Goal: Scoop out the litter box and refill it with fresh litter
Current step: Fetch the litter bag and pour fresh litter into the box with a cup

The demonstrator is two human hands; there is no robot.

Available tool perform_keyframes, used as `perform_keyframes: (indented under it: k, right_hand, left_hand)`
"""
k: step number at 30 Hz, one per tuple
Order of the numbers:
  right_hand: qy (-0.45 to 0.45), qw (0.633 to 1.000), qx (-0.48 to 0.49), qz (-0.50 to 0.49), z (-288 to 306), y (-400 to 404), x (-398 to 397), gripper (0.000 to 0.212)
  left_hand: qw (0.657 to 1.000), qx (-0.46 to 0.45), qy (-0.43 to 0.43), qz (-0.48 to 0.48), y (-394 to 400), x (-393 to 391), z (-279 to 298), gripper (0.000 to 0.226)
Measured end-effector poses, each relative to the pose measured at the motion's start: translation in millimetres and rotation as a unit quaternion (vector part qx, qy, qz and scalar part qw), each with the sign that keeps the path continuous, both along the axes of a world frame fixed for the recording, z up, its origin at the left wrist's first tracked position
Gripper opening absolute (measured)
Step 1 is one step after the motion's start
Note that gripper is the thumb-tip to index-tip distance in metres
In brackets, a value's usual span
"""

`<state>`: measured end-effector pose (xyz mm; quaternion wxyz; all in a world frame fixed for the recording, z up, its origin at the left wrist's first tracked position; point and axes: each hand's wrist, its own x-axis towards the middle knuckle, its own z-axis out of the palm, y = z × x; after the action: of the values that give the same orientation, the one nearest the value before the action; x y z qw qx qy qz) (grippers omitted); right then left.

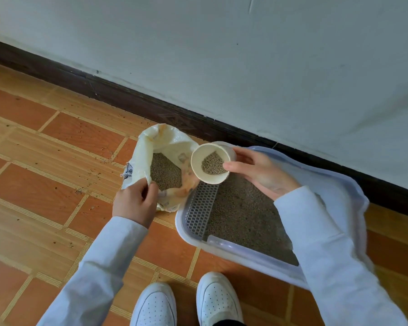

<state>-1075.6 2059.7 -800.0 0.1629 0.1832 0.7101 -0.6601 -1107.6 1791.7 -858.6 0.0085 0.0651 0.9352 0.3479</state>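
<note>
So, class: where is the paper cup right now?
In the head view, the paper cup is in the right hand, tilted, between the litter bag and litter box.

A pale grey-white wall (245,55) meets a dark brown skirting board (132,102) that runs diagonally. Below lies a floor (45,161) of orange-brown tiles with striped tan borders, speckled with small dark crumbs, in soft even light

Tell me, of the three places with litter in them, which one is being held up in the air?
The small white cup, gripped by the right hand. The litter bag and the litter box both sit on the floor.
</note>
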Motion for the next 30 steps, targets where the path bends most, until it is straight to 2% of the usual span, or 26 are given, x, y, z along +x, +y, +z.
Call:
perform_keyframes:
  k: [3,5,8,11,16,24,30]
  right_hand:
    - [-0.003,0.992,0.12,-0.042,-5,21,26,0.086]
    - [-0.027,0.981,0.193,-0.018,-8,30,41,0.096]
    - [-0.051,0.968,0.244,0.018,-10,35,54,0.097]
    - [-0.043,0.94,0.337,0.042,-11,35,59,0.094]
    - [-0.055,0.938,0.337,0.058,-4,39,64,0.092]
    - [-0.1,0.902,0.404,0.114,6,47,69,0.097]
    - [-0.074,0.885,0.451,0.086,10,49,65,0.094]
  left_hand:
    - [1.0,0.005,0.006,0.0,3,4,0,0.038]
    - [1.0,0.003,0.005,0.007,4,5,0,0.04]
    - [1.0,-0.009,0.004,0.019,6,4,1,0.04]
    - [0.999,-0.02,0.007,0.027,8,4,1,0.04]
    - [0.999,-0.019,0.015,0.03,12,4,2,0.039]
    - [0.999,-0.016,0.019,0.029,13,3,3,0.04]
    - [0.999,-0.001,0.015,0.029,12,2,3,0.039]
